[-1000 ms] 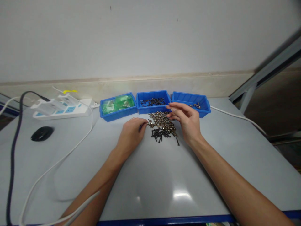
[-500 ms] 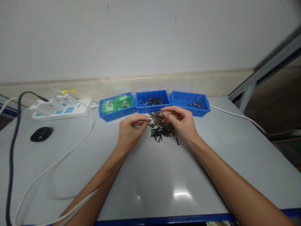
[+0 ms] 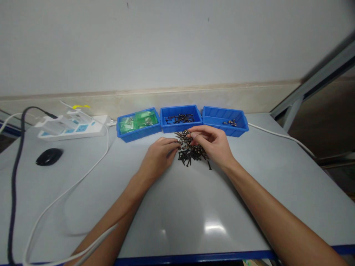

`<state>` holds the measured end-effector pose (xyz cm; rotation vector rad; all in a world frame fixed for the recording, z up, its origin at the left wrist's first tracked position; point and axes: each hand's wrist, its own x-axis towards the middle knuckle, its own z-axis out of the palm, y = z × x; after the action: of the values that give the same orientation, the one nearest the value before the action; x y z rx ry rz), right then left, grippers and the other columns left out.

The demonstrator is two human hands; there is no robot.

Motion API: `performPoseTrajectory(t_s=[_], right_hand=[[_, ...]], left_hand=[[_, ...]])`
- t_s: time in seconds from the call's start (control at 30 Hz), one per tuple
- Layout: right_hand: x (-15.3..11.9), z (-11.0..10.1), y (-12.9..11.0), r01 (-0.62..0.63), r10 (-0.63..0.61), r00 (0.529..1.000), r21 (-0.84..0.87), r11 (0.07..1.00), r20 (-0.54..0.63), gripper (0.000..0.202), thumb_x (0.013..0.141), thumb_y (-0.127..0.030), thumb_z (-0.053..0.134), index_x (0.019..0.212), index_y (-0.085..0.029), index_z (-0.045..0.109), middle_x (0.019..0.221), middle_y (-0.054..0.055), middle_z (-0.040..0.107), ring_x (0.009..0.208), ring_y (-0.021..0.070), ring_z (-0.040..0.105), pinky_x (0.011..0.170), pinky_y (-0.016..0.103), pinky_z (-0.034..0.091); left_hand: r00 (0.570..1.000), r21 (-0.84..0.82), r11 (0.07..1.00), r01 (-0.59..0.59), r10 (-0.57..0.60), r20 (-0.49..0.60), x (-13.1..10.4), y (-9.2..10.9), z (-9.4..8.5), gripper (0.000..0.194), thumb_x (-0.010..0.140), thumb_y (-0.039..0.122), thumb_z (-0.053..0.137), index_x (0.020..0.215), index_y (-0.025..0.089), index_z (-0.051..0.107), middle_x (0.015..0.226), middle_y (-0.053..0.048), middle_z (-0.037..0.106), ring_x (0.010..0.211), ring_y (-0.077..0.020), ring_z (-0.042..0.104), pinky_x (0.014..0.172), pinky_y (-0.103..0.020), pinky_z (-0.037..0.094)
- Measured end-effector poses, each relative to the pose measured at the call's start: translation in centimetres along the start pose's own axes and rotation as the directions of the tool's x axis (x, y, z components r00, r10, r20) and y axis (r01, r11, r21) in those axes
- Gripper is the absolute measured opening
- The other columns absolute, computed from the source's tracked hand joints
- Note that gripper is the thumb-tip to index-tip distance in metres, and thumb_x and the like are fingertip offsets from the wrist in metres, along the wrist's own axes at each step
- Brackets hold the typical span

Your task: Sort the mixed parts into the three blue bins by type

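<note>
A pile of loose screws [image 3: 191,153] lies on the grey table, with brassy ones at the back and black ones in front. My left hand [image 3: 161,155] is at the pile's left edge, its fingers closed towards the thumb among the screws; what they grip is too small to make out. Over the right side of the pile, my right hand [image 3: 213,144] is bent into a pinch, and anything between its fingertips is also unclear. Behind the pile stand a middle blue bin [image 3: 181,129] holding black screws and a right blue bin [image 3: 215,114] with several shiny screws.
A left blue bin [image 3: 138,136] contains green-tinted packets [image 3: 145,118]. Further left are a white power strip [image 3: 83,129] with plugs, a black mouse [image 3: 49,157] and a white cable [image 3: 74,181] that runs across the table and over my left forearm. A wall rises behind the bins.
My left hand has shifted slightly right, and its fingertips now reach into the pile's edge. My right hand has barely moved, its fingertips slightly further left.
</note>
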<state>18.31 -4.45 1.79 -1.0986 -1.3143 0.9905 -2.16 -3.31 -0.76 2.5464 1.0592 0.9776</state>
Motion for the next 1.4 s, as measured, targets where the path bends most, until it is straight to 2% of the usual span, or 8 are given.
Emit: performPoseTrajectory(t_s=[0.23,0.47,0.8,0.93,1.03,1.17,1.3,1.4], right_hand=[[0.0,-0.1,0.0,-0.003,0.003,1.000,-0.005,1.000,-0.001,0.017,0.081,-0.030,0.073,0.094,-0.020,0.078,0.087,0.005,0.079,0.069,0.0159,0.070,0.070,0.031,0.058],[0.1,-0.1,0.3,0.014,-0.014,1.000,0.000,1.000,-0.011,0.016,0.080,-0.026,0.073,0.094,-0.018,0.078,0.086,0.005,0.079,0.067,0.0139,0.069,0.067,0.028,0.057],[0.0,0.1,0.2,0.010,-0.010,1.000,0.006,1.000,-0.009,0.017,0.080,-0.030,0.074,0.092,-0.019,0.078,0.085,0.005,0.078,0.065,0.0147,0.069,0.067,0.030,0.057],[0.0,0.1,0.1,0.013,-0.013,1.000,-0.004,1.000,-0.008,0.018,0.080,-0.032,0.074,0.092,-0.019,0.078,0.084,0.005,0.078,0.065,0.0151,0.069,0.067,0.031,0.057],[0.1,0.1,0.2,0.006,-0.006,1.000,-0.018,1.000,-0.011,0.018,0.080,-0.032,0.074,0.092,-0.019,0.078,0.085,0.006,0.078,0.065,0.0155,0.069,0.068,0.031,0.057],[0.0,0.1,0.2,0.009,-0.009,1.000,-0.044,0.999,0.000,0.018,0.081,-0.031,0.073,0.094,-0.019,0.077,0.085,0.006,0.077,0.069,0.0166,0.070,0.068,0.031,0.057],[-0.3,0.2,0.2,0.038,-0.027,0.992,-0.089,0.995,0.127,0.024,0.083,-0.031,0.073,0.103,-0.018,0.076,0.088,0.006,0.077,0.076,0.0173,0.070,0.068,0.030,0.056],[-0.5,0.2,0.3,0.036,-0.015,0.974,-0.090,0.995,0.224,0.027,0.083,-0.033,0.075,0.104,-0.017,0.076,0.090,0.007,0.077,0.072,0.0158,0.068,0.066,0.030,0.055]], left_hand=[[0.996,0.008,0.996,0.090,-0.090,-0.016,0.1,0.4,-0.4,0.016,0.087,0.010,0.064,0.096,0.019,0.074,0.098,-0.007,0.079,0.091,-0.0223,0.074,0.085,-0.035,0.058],[0.994,0.023,0.995,0.101,-0.100,-0.041,0.0,0.3,-0.3,0.020,0.084,0.008,0.063,0.100,0.017,0.073,0.096,-0.006,0.078,0.088,-0.0206,0.074,0.084,-0.032,0.058],[0.997,0.262,0.962,0.077,-0.080,0.002,-0.1,0.6,-0.5,0.014,0.090,0.015,0.063,0.098,0.020,0.073,0.089,-0.005,0.079,0.078,-0.0202,0.075,0.073,-0.028,0.055],[0.997,0.289,0.954,0.074,-0.074,-0.011,-0.1,0.6,-0.3,0.014,0.092,0.015,0.061,0.101,0.019,0.070,0.090,-0.006,0.078,0.082,-0.0217,0.073,0.076,-0.031,0.054],[0.996,0.251,0.966,0.062,-0.043,-0.079,0.1,0.7,-0.3,0.011,0.095,0.013,0.058,0.098,0.019,0.066,0.091,-0.006,0.075,0.085,-0.0221,0.071,0.078,-0.032,0.053],[0.978,0.082,0.990,0.111,-0.095,-0.184,0.5,1.0,-0.5,0.010,0.092,0.010,0.060,0.093,0.020,0.059,0.087,-0.001,0.071,0.079,-0.0163,0.069,0.073,-0.026,0.053],[0.971,-0.143,0.986,0.085,-0.114,-0.209,0.6,1.7,-0.7,0.018,0.087,0.008,0.067,0.096,0.021,0.056,0.087,0.003,0.070,0.077,-0.0114,0.071,0.073,-0.020,0.055],[0.964,-0.206,0.974,0.094,-0.141,-0.225,0.6,2.1,-0.7,0.024,0.084,0.008,0.070,0.097,0.021,0.055,0.089,0.003,0.071,0.077,-0.0112,0.073,0.073,-0.020,0.057]])
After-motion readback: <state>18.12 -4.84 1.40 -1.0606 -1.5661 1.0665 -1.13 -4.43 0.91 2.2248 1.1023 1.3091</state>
